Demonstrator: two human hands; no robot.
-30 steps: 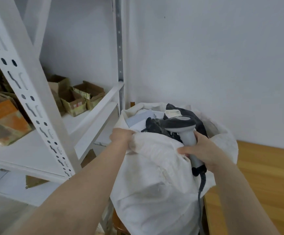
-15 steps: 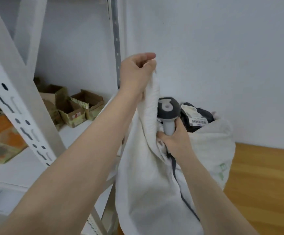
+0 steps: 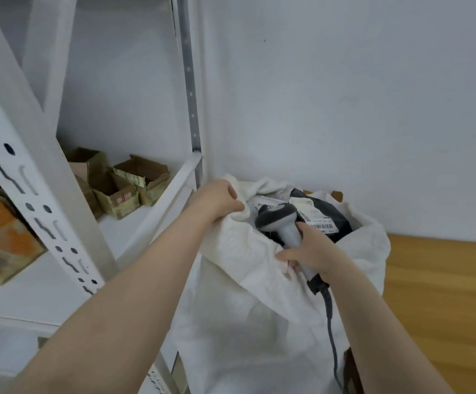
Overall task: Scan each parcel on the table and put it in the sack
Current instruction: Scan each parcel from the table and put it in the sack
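Note:
A large white woven sack (image 3: 259, 308) stands open between the shelf rack and the wooden table. My left hand (image 3: 217, 201) grips the sack's left rim in a fist. My right hand (image 3: 310, 251) holds the grey barcode scanner (image 3: 281, 220) by its handle and also pinches the sack's near rim. The scanner's dark cable (image 3: 330, 331) hangs down the sack's front. Inside the sack lie dark parcels (image 3: 333, 214) with white barcode labels, one label (image 3: 320, 223) facing up.
A white metal shelf rack (image 3: 40, 194) stands on the left with open cardboard boxes (image 3: 123, 189) and an orange packet (image 3: 1, 240) on its shelf. The wooden table (image 3: 444, 294) lies to the right. A plain white wall is behind.
My left hand, which had pulled the sack's rim high up, has come back down to the sack's mouth. The sack's opening is wide again and the parcels inside show.

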